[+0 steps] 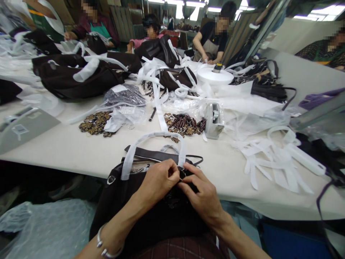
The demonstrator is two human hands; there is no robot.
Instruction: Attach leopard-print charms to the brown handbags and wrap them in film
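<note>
A dark brown handbag (pixel 126 216) rests on my lap against the table edge. White wrapping covers its upright handle (pixel 130 158). My left hand (pixel 161 178) pinches a small metal ring (pixel 183 175) near the base of the handle's right side. From the other side my right hand (pixel 201 190) grips the same ring between thumb and fingers. Dark pieces hang under the ring, too shaded to make out. A D-shaped metal ring (pixel 110 180) sits at the bag's left corner, and the zip opening shows behind my left hand.
Charm piles (pixel 98 123) and beaded charms (pixel 185 124) lie beyond the bag, near a tape dispenser (pixel 215 120). White strips (pixel 265 158) spread at right. Other dark bags (pixel 78 77) stand farther back, and several people work around the table (pixel 67 147). Bubble wrap (pixel 54 226) is at lower left.
</note>
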